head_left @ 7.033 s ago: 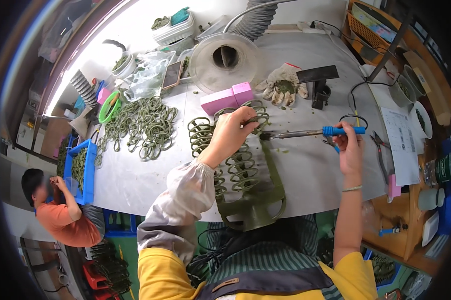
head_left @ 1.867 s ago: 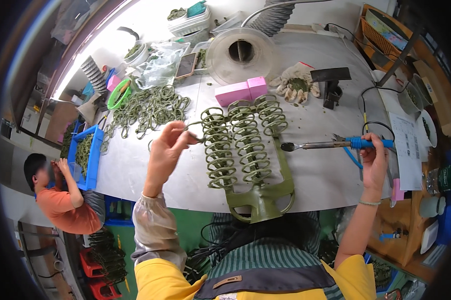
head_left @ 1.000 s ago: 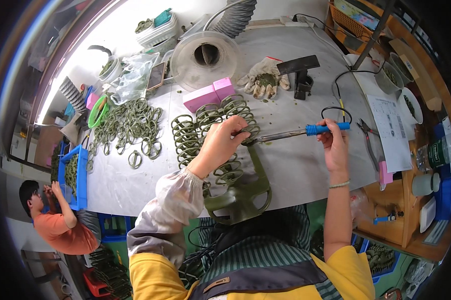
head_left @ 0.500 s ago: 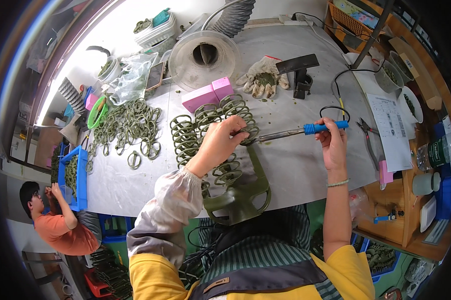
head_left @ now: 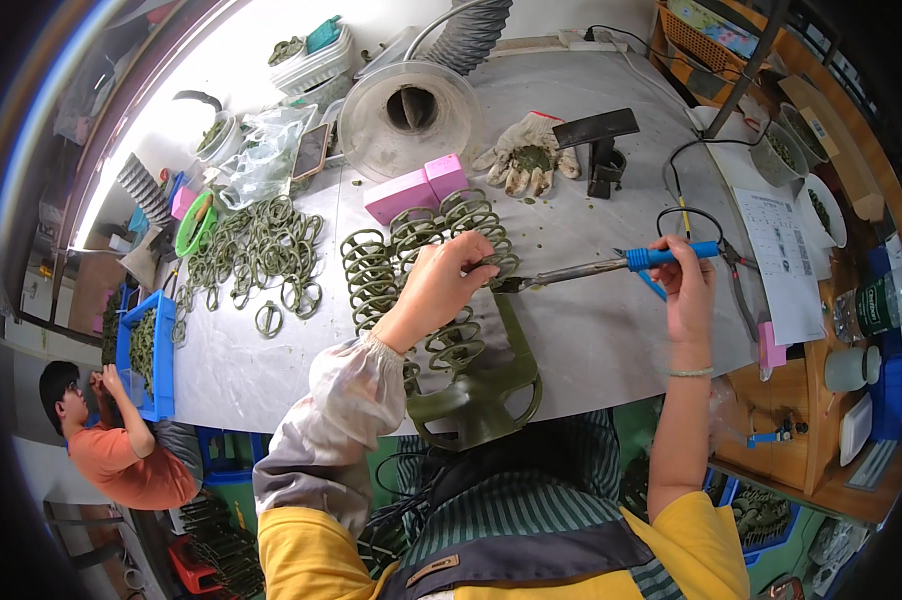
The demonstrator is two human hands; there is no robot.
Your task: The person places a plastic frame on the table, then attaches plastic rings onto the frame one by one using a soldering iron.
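The right hand (head_left: 687,285) closes its fingers around the blue handle of a soldering iron (head_left: 611,267) and holds it almost level above the grey table (head_left: 611,340). The metal tip of the iron points to the left and ends just beside the fingertips of the left hand (head_left: 441,285). The left hand is bent down over a green rack of coiled loops (head_left: 421,290); its fingers pinch together on one loop near the right side of the rack, but I cannot tell exactly how much of it they grip. The rack lies in the middle of the table, and its curved foot (head_left: 476,400) reaches the near table edge, just in front of the person's body.

To the right of the rack, between it and the right hand, the table surface is bare. The cable of the iron (head_left: 683,215) makes a loop behind the right hand. A sheet of paper (head_left: 781,260) lies near the right edge of the table. Two pink blocks (head_left: 416,188) stand just behind the rack, and a work glove (head_left: 526,160) and a black stand (head_left: 599,150) are further back. A heap of loose green rings (head_left: 261,250) fills the left part of the table. At the left edge hangs a blue tray (head_left: 141,350), and another person (head_left: 111,440) is beside it.
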